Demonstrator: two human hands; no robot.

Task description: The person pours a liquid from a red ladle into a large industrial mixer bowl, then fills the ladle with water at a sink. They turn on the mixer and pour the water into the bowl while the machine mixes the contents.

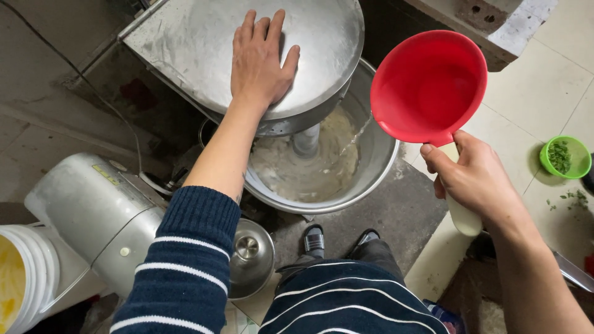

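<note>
- ladle (428, 86) is red, held up over the right rim of the steel bowl (377, 154), its cup tipped toward the bowl and a thin stream of water running from its left lip down into the pale mix (309, 167).
- bowl rim sits close under the ladle's lip; to the right of it i see open tiled floor (526, 80) out to a small green cup (564, 157) of chopped herbs, well apart.
- on the left the room is tight: a grey motor housing (93, 210) and a white bucket (28, 278) stand near the bowl, and a small lid (249, 256) lies just below it.
- my left hand (261, 59) lies flat, palm down, on the round metal cover (204, 43) that overhangs the bowl's upper half; fingers straight and close together, thumb spread out to the right, forearm reaching up from a striped sleeve (185, 260).
- my right hand (473, 179) is wrapped around the ladle's white handle (461, 210), thumb pressed on top near the cup, other fingers curled under it.
- ladle's long axis runs from lower right, handle end, up to the left, cup end; the cup's open face looks toward me.
</note>
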